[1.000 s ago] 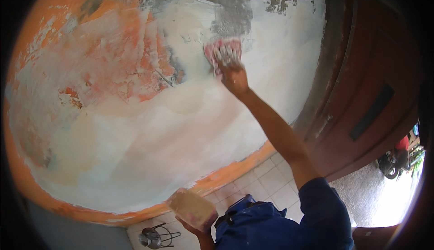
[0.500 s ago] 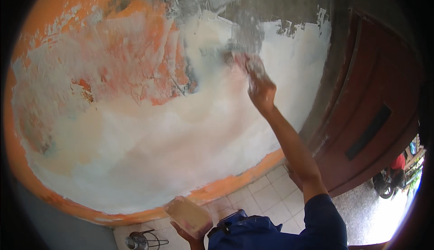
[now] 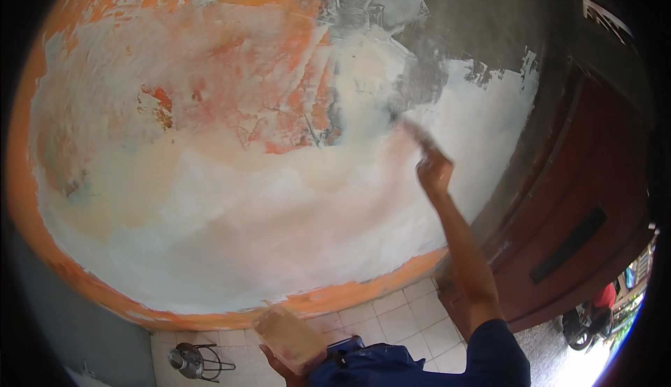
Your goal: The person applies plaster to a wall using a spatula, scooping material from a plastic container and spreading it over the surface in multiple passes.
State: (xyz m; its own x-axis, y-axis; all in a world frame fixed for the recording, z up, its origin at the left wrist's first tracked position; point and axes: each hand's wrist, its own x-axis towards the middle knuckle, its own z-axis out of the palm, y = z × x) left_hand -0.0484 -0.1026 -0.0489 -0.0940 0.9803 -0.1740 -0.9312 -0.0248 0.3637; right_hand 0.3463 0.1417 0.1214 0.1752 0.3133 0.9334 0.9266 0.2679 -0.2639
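My right hand [image 3: 436,170] is raised in front of the wall, closed around a thin tool, likely a putty knife [image 3: 414,131]. Motion blurs the tool, and its tip is close to a grey smeared patch on the wall; whether it touches is unclear. A wet-looking white coat [image 3: 279,212] covers much of the wall's lower part. Low in the picture, my left hand [image 3: 277,369] grips a beige rectangular slab-like holder [image 3: 290,338] with rounded corners from beneath. Most of that hand is hidden behind it.
Orange paint [image 3: 377,283] borders the white coat, with bare grey wall [image 3: 482,16] above right. A dark red door [image 3: 559,212] stands at the right. On the tiled floor [image 3: 398,320] is a stool-like metal stand [image 3: 203,362]. A motorcycle [image 3: 580,327] shows outside.
The view has swung, so the wall sits farther right and lower in the picture. My right hand stays near the grey patch with its tool. The left hand still holds the slab.
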